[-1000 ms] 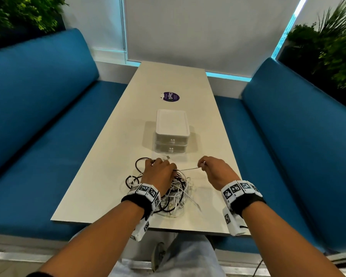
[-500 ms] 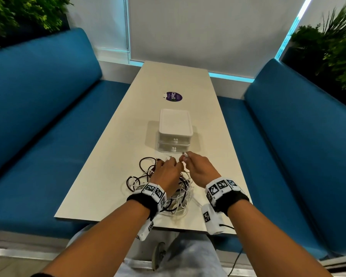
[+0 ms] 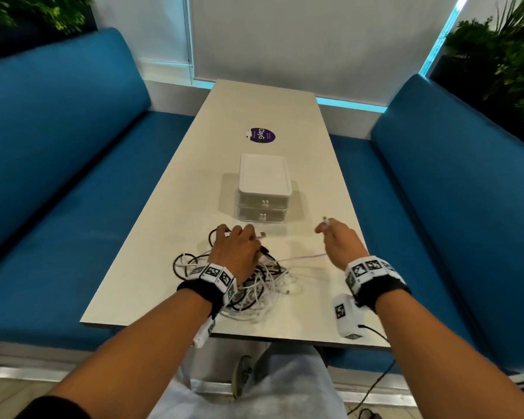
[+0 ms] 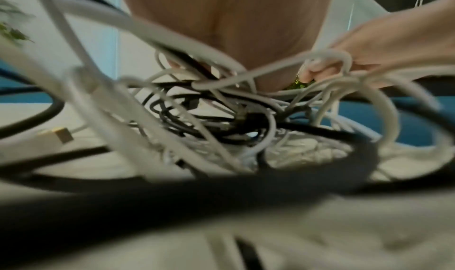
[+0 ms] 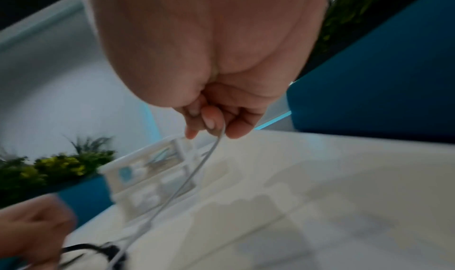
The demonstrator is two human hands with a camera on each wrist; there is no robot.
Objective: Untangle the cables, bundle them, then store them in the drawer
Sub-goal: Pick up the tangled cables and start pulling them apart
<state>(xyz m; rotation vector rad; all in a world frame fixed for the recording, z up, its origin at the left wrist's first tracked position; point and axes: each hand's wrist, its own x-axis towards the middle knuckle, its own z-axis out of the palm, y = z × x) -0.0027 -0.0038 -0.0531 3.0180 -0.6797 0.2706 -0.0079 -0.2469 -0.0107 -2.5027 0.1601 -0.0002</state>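
A tangle of black and white cables (image 3: 263,285) lies on the near end of the table (image 3: 263,107). My left hand (image 3: 236,235) rests on top of the tangle with its fingers curled into the cables, and a plug (image 3: 262,235) pokes out beside them. My right hand (image 3: 324,226) is off to the right of the pile and pinches the end of a thin white cable (image 3: 303,257), which stretches back to the pile. The right wrist view shows the right hand's fingertips (image 5: 209,124) pinching that white cable (image 5: 197,173). A white two-drawer unit (image 3: 265,189) stands just beyond the hands with both drawers shut.
A purple round sticker (image 3: 263,135) lies on the table beyond the drawer unit. Blue benches (image 3: 58,176) run along both sides, with plants (image 3: 511,55) behind them. The near table edge (image 3: 285,340) is close below the cable pile.
Half a second ago my right hand was close beside the left at the pile. It has swung out to the right, drawing the white cable out with it. The left hand stayed on the tangle.
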